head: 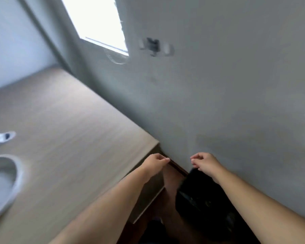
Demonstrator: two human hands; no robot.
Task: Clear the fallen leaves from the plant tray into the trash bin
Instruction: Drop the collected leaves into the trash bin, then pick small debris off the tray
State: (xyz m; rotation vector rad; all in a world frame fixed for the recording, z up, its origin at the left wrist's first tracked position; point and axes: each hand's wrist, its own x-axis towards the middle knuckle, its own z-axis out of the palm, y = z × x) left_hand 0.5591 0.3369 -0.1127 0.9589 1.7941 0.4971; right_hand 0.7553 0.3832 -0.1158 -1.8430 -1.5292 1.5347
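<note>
Grey wall (pixel 218 85) fills most of the view, with a bright window (pixel 95 20) high up and a small dark fitting (pixel 152 46) beside it. Below, a pale wooden tabletop (pixel 69 129) runs to the wall. At its left edge lies a white tray (pixel 16 175), cut off by the frame; the dark specks on it may be leaves, though blur makes that unsure. A black trash bin (pixel 197 196) stands on the floor in the gap between the table end and the wall. The left hand (pixel 156 162) hovers over the table's corner and the right hand (pixel 205 163) over the bin's far rim, near each other but apart. Both have fingers curled in, tips against the thumb; I cannot tell whether anything is pinched between them.
</note>
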